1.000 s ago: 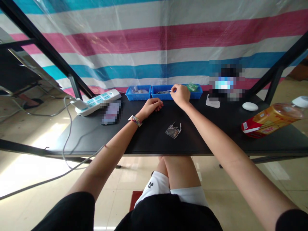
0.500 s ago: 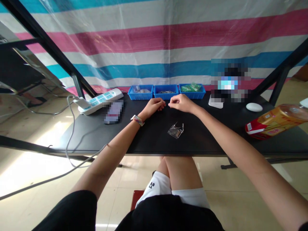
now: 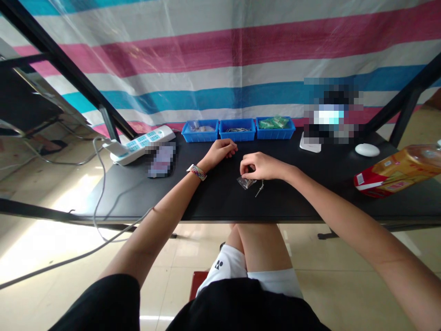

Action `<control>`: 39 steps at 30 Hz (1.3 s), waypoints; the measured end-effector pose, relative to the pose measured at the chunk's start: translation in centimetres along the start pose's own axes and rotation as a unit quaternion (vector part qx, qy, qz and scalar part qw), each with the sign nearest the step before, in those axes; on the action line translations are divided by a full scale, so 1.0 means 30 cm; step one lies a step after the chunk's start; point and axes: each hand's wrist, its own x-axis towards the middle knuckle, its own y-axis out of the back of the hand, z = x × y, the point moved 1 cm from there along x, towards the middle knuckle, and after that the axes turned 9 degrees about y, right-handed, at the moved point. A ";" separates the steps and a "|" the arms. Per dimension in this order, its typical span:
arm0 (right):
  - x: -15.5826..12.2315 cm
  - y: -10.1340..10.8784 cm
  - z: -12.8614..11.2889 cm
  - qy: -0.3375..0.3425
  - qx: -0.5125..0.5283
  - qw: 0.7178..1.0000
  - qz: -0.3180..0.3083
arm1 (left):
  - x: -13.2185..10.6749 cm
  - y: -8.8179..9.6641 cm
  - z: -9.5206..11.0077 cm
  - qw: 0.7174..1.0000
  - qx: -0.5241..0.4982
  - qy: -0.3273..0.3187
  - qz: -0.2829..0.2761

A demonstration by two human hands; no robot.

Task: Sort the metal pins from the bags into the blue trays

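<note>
My left hand [image 3: 222, 154] rests on the black tabletop, its fingers curled together; what they hold, if anything, is hidden. To its right, my right hand [image 3: 257, 166] pinches the upper edge of a small clear plastic bag [image 3: 245, 183] with small brownish pieces inside. Part of the bag is covered by the fingers. A thin pale stick-like piece [image 3: 260, 189] lies beside the bag, under the right palm. Behind the hands stand blue bins: one with clear plastic packets [image 3: 201, 128], one with thin metal pieces [image 3: 237, 130], one with green packets [image 3: 274, 122].
At the left lie a white power strip [image 3: 144, 143] with a plugged-in cable and a blurred phone [image 3: 162, 159]. On the right are a white card-like item [image 3: 310, 143], a white mouse-shaped object [image 3: 367, 150] and a lying drink bottle [image 3: 396, 172]. A striped sheet [image 3: 206, 55] hangs behind.
My right hand has come down and toward me from near the bins onto the small plastic bag, and its fingers now pinch it. My left hand has stayed in place.
</note>
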 end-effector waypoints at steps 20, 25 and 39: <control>0.053 -0.036 0.090 -0.090 0.251 0.891 0.368 | -0.041 -0.066 0.052 0.997 -0.059 -0.037 -0.040; 0.051 -0.039 0.074 -0.123 0.290 0.873 0.372 | -0.042 -0.058 0.059 0.997 -0.065 -0.043 0.017; 0.030 -0.040 0.058 -0.060 0.181 0.888 0.418 | -0.068 -0.042 0.090 0.999 -0.049 0.014 -0.016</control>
